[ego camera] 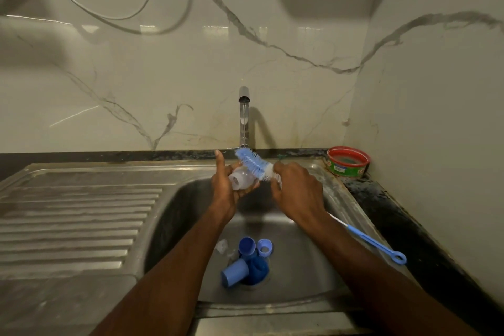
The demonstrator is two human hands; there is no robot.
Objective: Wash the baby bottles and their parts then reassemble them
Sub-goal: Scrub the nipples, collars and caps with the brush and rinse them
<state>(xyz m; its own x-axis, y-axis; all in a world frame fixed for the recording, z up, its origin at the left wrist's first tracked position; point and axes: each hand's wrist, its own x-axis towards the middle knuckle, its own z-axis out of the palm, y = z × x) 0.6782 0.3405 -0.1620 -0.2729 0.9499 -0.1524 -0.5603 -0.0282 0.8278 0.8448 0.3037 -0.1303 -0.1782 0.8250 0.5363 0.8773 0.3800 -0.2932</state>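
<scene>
Over the steel sink (313, 275), my left hand (225, 185) holds a clear baby bottle (241, 178) lying sideways, thumb raised. My right hand (297, 188) grips a blue bottle brush (252, 162); its bristle head lies across the bottle's outside under the running tap (243, 117), and its long handle (376, 245) sticks out behind my wrist. Down in the basin lie blue parts: a cap (235, 271), two rings (264, 248), a darker piece (257, 267) and a clear teat (222, 245).
A ribbed steel drainboard (71, 221) stretches to the left of the basin. A red and green round tub (347, 162) stands at the back right corner on the dark counter (381, 204). Marble-patterned walls close in behind and on the right.
</scene>
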